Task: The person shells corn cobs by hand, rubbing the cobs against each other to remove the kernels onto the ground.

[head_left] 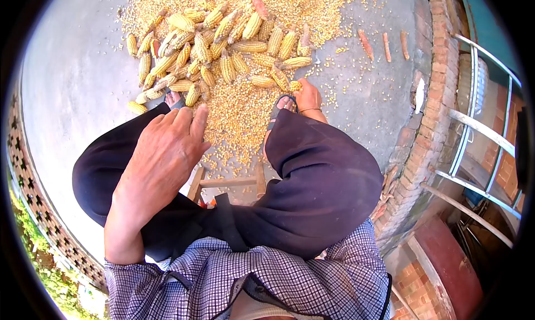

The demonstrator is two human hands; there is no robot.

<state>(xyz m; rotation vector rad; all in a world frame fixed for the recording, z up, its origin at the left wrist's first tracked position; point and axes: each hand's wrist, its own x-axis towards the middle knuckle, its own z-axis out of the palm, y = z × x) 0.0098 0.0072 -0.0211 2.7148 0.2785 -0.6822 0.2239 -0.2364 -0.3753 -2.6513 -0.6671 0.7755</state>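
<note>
My left hand is raised above my left knee, back up and fingers stretched forward, with nothing visible in it. Beyond my right knee, low by my right foot, my right hand is closed on an ear of corn; only a yellow end shows at the fingers. In front of my feet lies a heap of unshelled corn ears, yellow with some dry husk tips. Loose kernels cover the ground between my feet, and more kernels spread behind the heap.
Reddish bare cobs lie on the concrete floor at the right, another cob on the pile. A wooden stool frame shows between my legs. A brick edge and a metal ladder-like frame stand right.
</note>
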